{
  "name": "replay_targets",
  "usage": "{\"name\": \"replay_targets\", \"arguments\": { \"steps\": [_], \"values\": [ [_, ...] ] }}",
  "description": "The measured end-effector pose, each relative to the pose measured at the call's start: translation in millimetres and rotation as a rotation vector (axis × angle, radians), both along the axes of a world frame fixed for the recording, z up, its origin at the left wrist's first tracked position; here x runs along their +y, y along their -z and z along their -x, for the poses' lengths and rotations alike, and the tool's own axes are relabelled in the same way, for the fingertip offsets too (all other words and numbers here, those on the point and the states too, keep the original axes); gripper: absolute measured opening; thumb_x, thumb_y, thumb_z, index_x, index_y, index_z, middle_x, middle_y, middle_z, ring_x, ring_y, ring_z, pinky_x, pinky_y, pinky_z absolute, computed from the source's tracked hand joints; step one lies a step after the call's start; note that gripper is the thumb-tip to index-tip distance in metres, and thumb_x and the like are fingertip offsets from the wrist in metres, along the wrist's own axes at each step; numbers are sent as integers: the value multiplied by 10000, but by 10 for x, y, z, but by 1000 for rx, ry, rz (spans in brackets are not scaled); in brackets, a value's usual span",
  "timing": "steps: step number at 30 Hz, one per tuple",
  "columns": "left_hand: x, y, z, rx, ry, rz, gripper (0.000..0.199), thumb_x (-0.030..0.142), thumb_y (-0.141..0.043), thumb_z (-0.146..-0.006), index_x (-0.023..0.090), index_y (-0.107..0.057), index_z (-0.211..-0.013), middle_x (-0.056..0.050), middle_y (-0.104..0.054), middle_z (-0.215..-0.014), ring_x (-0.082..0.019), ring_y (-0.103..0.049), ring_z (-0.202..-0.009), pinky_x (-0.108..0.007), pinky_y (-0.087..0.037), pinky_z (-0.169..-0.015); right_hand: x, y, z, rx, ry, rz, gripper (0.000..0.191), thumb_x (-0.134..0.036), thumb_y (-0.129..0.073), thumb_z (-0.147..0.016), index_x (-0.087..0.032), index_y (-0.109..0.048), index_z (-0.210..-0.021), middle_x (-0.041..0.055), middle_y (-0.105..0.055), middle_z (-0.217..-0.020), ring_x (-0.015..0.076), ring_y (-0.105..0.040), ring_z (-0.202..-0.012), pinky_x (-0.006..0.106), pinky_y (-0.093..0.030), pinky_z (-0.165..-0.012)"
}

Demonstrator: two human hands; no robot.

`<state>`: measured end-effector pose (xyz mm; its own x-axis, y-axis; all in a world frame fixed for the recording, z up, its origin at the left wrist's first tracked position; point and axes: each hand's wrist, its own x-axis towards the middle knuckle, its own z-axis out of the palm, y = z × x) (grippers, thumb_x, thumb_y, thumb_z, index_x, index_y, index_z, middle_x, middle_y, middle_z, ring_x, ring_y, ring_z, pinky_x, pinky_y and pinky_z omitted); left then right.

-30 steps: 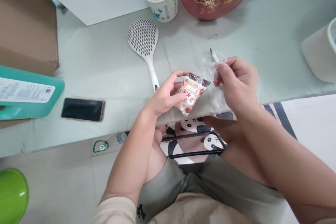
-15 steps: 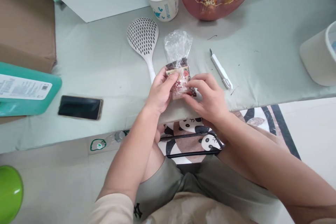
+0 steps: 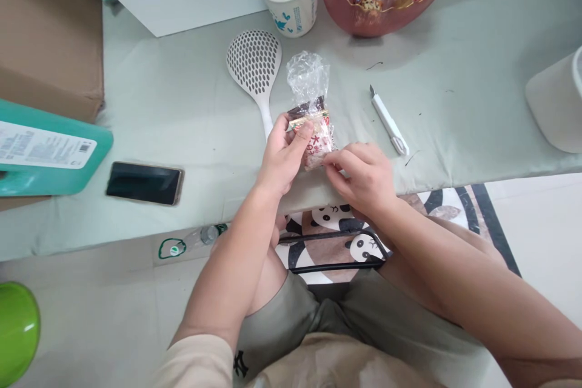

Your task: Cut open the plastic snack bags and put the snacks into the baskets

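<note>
Small snack packets (image 3: 317, 140) with red print, inside a clear plastic bag (image 3: 308, 76), are held above the table's front edge. My left hand (image 3: 286, 154) grips them from the left, its thumb lying on the front. At the lower right corner of the packets, my right hand (image 3: 364, 174) has its thumb and forefinger pinched together on the bag's edge. The loose, crinkled part of the bag points away from me. Behind the packets a darker wrapper shows in part.
A white skimmer (image 3: 255, 63) and a white cutter (image 3: 389, 121) flank the bag. Farther back are a paper cup (image 3: 291, 3) and a red bowl (image 3: 364, 18). A phone (image 3: 145, 183), green jug (image 3: 91, 139) and cardboard box (image 3: 50, 42) lie left, a white container (image 3: 557, 103) right.
My right fingers have closed from a spread pose into a pinch at the packets' lower right corner. The view has shifted slightly, so the table objects appear farther right.
</note>
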<state>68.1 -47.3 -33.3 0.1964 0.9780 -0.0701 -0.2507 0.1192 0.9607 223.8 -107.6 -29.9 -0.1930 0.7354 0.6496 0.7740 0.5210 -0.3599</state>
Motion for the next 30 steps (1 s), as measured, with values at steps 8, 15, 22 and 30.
{"name": "replay_targets", "arguments": {
  "steps": [8,15,22,30],
  "values": [
    [-36,-12,-3,2,19,18,469,608,-796,-822,255,-594,-1053,12,-687,-812,-107,-665,-596,-218,-513,-510,-8,26,33,66,5,75,116,-202,-602,-973,-246,-695,-1027,15,-638,-804,164,-598,-719,307,-455,-644],
    [-40,-53,-48,-35,-104,9,439,589,-809,-820,246,-642,-1039,6,-695,-864,-118,-694,-710,-225,-549,-614,10,-19,24,120,-39,-137,147,-112,-676,-928,-253,-641,-952,13,-700,-867,157,-622,-758,322,-470,-692],
    [21,-72,-22,-33,-251,49,475,645,-793,-803,239,-563,-895,19,-649,-779,-131,-654,-686,-255,-527,-606,-49,-31,16,96,-156,-109,120,-163,-640,-948,-281,-624,-934,1,-802,-1067,211,-733,-1017,381,-491,-788],
    [3,-83,-16,8,-346,69,449,657,-693,-883,230,-553,-885,10,-667,-781,-138,-667,-706,-268,-535,-638,-80,-90,52,70,-238,-111,147,-149,-675,-861,-261,-596,-913,-33,-801,-882,206,-732,-936,383,-465,-778]
  ]
}}
